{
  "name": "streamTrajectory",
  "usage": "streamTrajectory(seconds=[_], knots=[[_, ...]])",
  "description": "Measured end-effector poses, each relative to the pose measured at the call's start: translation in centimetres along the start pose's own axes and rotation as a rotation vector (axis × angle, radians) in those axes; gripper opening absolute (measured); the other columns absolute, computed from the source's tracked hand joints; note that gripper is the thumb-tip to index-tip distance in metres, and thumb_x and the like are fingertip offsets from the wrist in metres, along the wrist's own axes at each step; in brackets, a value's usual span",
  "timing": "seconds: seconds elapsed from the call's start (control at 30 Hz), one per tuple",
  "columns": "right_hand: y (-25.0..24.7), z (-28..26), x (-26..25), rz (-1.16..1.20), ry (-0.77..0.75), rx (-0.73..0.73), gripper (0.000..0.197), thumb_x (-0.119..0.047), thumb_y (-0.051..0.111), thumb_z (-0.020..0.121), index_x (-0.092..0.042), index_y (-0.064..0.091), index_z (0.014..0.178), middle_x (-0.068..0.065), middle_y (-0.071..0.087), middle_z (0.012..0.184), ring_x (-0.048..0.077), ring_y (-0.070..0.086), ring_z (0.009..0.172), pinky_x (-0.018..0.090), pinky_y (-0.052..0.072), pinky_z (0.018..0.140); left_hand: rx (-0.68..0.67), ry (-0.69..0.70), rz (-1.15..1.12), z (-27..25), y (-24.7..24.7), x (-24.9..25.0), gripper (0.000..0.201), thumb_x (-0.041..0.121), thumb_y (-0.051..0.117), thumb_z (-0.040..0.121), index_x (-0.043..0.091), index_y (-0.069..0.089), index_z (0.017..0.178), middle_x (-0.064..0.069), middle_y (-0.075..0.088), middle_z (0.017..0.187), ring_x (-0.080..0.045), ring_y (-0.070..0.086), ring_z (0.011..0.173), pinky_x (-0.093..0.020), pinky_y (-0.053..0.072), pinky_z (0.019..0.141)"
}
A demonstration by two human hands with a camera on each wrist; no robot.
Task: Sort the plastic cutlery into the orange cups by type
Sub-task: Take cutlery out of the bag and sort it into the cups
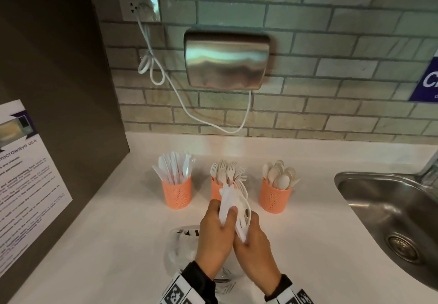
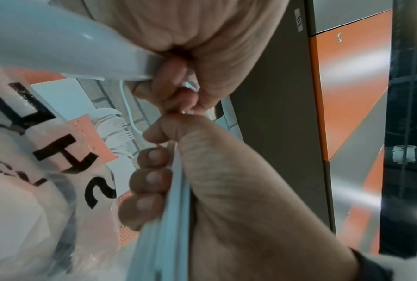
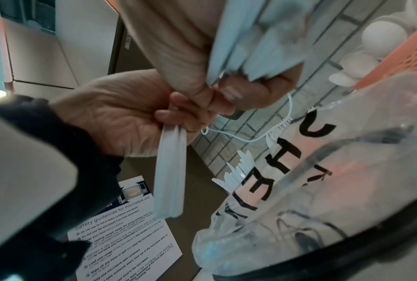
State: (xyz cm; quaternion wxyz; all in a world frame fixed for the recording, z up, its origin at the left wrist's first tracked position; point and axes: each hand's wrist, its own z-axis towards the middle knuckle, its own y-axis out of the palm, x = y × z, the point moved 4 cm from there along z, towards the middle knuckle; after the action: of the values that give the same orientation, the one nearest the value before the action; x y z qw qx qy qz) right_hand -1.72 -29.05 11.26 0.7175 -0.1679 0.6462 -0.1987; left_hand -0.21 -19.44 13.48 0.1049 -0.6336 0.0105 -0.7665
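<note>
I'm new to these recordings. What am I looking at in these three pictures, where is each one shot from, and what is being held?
No machine here: a person works with bare hands. The wide picture comes from a camera on their head, looking down at a white counter. The two close, distorted pictures come from cameras worn on each wrist.

On the counter stand three orange cups: the left cup holds knives, the middle cup forks, the right cup spoons. A clear plastic bag lies under the hands, and a steel sink sits to the right.

The left hand and the right hand each grip a bunch of white plastic cutlery in front of the middle cup.
</note>
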Motion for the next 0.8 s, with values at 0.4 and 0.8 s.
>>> streamTrajectory(seconds=[0.4,0.8], knots=[[0.1,0.0,0.0,0.006,0.008,-0.030,0.032,-0.029,0.054,0.089,-0.034,0.030,0.110,-0.021,0.054,0.088,0.007,0.058,0.080,0.019,0.048,0.075,0.044,0.049,-0.026,-0.4,-0.1,0.6,0.017,0.017,0.051,0.093,0.033,0.048,0.088,0.007,0.063,0.084,0.009,0.060,0.077,-0.006,0.045,0.063],[-0.3,0.3,0.7,-0.031,0.028,-0.079,0.020,-0.013,0.049,0.087,-0.017,0.044,0.106,0.003,0.060,0.081,0.017,0.054,0.069,0.024,0.041,0.060,-0.090,-0.161,-0.193,1.4,-0.8,0.0,0.027,0.022,0.042,0.097,0.010,0.055,0.078,0.001,0.060,0.064,-0.007,0.058,0.057,-0.016,0.044,0.052]])
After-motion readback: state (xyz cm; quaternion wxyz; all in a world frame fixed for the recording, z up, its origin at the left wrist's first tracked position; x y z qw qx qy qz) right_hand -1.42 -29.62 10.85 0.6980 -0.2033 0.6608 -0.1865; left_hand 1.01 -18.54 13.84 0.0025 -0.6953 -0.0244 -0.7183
